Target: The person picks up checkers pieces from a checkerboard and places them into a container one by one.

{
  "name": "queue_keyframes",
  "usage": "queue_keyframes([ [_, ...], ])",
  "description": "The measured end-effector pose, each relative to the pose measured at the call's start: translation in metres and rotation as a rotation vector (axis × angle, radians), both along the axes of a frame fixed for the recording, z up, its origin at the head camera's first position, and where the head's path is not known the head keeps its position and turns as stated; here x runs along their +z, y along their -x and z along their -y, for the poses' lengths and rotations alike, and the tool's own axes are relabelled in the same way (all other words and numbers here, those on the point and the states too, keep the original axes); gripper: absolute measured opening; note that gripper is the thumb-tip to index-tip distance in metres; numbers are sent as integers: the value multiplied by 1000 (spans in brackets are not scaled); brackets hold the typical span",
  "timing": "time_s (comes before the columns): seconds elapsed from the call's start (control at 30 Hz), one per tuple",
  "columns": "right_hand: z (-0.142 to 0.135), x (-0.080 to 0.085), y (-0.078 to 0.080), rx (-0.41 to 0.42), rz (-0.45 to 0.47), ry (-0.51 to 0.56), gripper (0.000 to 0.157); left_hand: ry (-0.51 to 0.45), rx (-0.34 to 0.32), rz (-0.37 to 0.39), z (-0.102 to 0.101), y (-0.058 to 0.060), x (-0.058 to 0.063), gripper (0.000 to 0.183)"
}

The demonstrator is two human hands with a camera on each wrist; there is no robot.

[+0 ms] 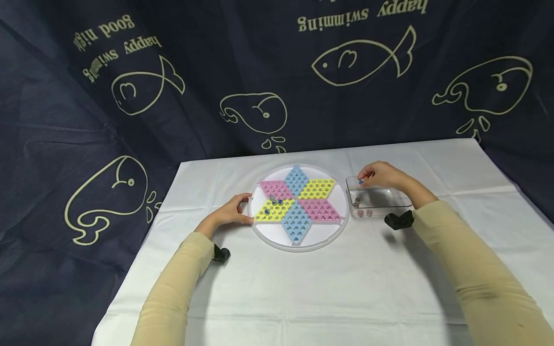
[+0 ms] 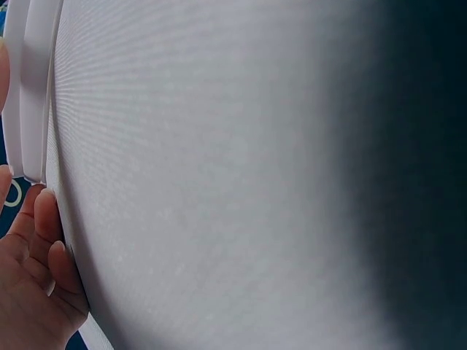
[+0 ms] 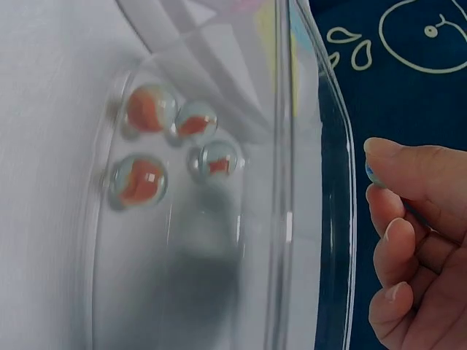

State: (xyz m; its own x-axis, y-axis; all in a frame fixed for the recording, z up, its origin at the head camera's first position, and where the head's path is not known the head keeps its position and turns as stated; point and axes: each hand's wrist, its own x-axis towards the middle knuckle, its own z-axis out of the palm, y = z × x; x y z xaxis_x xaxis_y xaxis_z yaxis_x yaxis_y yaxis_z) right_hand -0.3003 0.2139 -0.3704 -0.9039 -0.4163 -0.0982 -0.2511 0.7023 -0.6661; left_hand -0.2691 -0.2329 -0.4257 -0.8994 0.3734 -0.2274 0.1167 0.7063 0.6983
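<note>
My left hand point(image 1: 233, 210) holds the left rim of a round white Chinese checkers board point(image 1: 270, 234), thumb toward me and index finger farther back. In the left wrist view, fingertips point(image 2: 45, 208) are right at the board's rim point(image 2: 33, 95). Several marbles point(image 1: 267, 212) lie on its left yellow point and beside it. My right hand point(image 1: 381, 175) pinches a blue marble point(image 3: 371, 175) between thumb and index finger, over the back left of a clear plastic box point(image 1: 385, 211). Inside that box, clear marbles with orange swirls point(image 3: 139, 180) rest along one side.
The box stands just right of the board on a white tablecloth point(image 1: 285, 293). Behind the table hangs a dark blue cloth point(image 1: 195, 62) with fish and whale drawings. A black wrist camera point(image 1: 399, 220) sits under the right wrist, near the box's front edge.
</note>
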Motion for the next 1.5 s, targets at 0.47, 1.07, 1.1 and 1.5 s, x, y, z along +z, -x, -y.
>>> queue_keyframes([
  [0.47,-21,-2,-8,-54,55,-28,30,-4,-8,1,-1,-1,2,85],
  [1.07,-31,-4,-10,-60,87,-19,30,-8,2,5,-1,-1,3,85],
  [1.1,-31,-4,-10,-63,88,-19,30,-6,3,8,-1,-1,3,85],
  [1.5,-33,-3,-11,-69,101,-36,33,-12,-9,12,0,0,3,86],
])
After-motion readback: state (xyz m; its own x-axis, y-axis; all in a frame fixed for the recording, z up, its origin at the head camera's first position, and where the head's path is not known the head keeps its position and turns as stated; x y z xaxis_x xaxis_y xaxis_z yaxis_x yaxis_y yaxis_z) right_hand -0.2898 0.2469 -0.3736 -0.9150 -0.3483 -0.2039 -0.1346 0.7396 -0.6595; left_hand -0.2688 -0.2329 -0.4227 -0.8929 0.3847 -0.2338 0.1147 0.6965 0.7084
